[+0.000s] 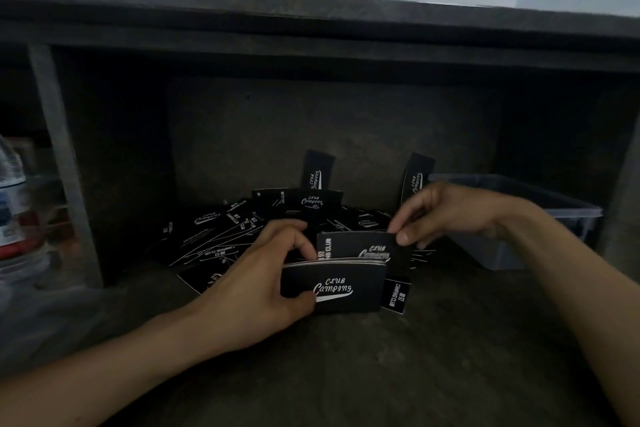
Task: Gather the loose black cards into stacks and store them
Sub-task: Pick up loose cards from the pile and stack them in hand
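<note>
My L hand (266, 274) grips a stack of black cards (343, 291): thumb on the front face near the bottom-left corner, fingers curled round the back. The stack is upright on its long edge, low over the dark shelf (433, 374); can't tell if it touches. Its front card reads "Club Camping" in white. My R hand (446, 215) pinches a single card (360, 248) by its top-right corner betw. thumb and forefinger, other fingers loosely curled. That card stands just behind the stack w/ its lower part hidden; can't tell if it's in among the stack's cards or only beside them. A low card (396, 295) w/ "Camping Club" printed sideways pokes out past the stack's right edge. Beyond my L hand lies the loose pile (221, 232) of the same cards, fanned and overlapping on the shelf, centre-left in the compartment. Two more lean upright vs. the back wall: the left leaning card (317, 170) above the pile's middle, the right leaning card (417, 177) just beyond my R hand. Near my R wrist a grey plastic bin (568, 210) sits on the shelf; inside not visible. Far left, past a grey divider (59, 163), is a clear bottle (14, 211) w/ a red-and-white label, blurred.
</note>
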`<state>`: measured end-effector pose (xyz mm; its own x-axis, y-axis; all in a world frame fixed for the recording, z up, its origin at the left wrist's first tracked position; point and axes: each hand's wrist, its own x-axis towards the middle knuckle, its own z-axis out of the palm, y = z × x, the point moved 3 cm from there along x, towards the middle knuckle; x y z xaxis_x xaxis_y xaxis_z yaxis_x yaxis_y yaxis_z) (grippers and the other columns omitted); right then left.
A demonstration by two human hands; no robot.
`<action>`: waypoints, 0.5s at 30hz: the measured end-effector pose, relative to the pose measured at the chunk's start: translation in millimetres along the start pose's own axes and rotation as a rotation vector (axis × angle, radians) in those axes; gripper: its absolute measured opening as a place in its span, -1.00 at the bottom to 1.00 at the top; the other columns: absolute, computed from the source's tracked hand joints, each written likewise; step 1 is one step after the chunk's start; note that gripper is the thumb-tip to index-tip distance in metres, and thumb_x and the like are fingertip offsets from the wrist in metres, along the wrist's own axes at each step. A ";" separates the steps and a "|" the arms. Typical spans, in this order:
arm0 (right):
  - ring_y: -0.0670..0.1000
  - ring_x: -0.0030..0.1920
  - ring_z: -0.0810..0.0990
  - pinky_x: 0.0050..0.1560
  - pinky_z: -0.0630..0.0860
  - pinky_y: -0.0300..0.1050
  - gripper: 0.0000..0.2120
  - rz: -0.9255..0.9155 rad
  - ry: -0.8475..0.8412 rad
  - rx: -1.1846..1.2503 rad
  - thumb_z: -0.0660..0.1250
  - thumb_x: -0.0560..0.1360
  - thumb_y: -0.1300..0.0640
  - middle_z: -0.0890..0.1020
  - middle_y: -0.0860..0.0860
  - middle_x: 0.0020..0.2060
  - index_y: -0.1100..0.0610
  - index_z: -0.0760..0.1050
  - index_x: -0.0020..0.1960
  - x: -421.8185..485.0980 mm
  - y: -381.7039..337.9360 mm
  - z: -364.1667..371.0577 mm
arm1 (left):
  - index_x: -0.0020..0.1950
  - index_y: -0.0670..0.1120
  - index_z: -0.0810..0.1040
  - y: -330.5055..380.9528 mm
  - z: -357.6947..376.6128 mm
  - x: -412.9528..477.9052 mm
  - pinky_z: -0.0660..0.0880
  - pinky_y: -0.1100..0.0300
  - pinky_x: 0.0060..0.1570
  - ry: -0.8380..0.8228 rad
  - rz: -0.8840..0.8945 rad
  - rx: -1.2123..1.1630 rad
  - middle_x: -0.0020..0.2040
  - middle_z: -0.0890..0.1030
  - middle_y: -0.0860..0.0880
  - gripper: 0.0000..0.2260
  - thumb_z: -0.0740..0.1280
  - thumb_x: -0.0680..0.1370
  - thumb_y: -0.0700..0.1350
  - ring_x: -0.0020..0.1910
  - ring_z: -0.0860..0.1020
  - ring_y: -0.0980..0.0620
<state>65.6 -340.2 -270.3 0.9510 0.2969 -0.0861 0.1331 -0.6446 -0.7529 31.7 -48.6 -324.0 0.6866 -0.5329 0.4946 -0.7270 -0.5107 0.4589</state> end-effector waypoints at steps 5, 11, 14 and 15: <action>-0.04 -0.04 0.68 -0.13 0.61 -0.25 -0.79 -0.025 -0.110 0.125 0.41 0.46 0.33 0.72 0.09 -0.01 0.18 0.67 0.08 8.4 -3.8 25.5 | 0.06 0.14 0.29 -5.0 -0.2 1.6 0.62 0.07 0.03 0.028 -0.119 -0.144 0.03 0.64 0.15 -0.49 0.57 0.37 -0.12 0.03 0.65 0.13; 0.03 0.08 0.67 -0.10 0.62 -0.14 -0.75 -0.074 -0.090 0.292 0.29 0.58 0.23 0.69 0.09 0.08 0.18 0.58 0.23 14.3 -15.3 44.5 | 0.22 0.22 0.38 1.2 1.1 -0.3 0.58 0.14 0.02 -0.020 -0.055 -0.134 0.01 0.66 0.19 -0.48 0.53 0.42 -0.15 -0.02 0.67 0.12; 0.03 0.28 0.56 0.24 0.52 -0.08 -0.69 -0.143 0.357 -0.117 0.27 0.61 0.23 0.59 0.07 0.29 0.06 0.51 0.34 29.7 -3.5 35.0 | 0.06 0.13 0.58 4.9 -0.9 -0.8 0.59 0.19 -0.02 -0.022 -0.024 -0.080 -0.05 0.68 0.20 -0.73 0.51 0.44 -0.14 -0.05 0.65 0.20; 0.01 0.39 0.45 0.36 0.37 -0.15 -0.60 -0.126 0.371 -0.366 0.25 0.62 0.23 0.47 0.05 0.41 0.01 0.42 0.43 33.9 3.1 34.9 | 0.04 0.13 0.59 5.1 -1.0 -1.3 0.58 0.22 -0.04 -0.027 -0.027 -0.082 -0.06 0.68 0.21 -0.75 0.51 0.45 -0.13 -0.05 0.65 0.21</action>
<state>88.5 -307.5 -298.3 0.9472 0.1619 0.2769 0.2785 -0.8434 -0.4595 27.1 -49.9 -321.6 0.7049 -0.5386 0.4615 -0.7059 -0.4688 0.5310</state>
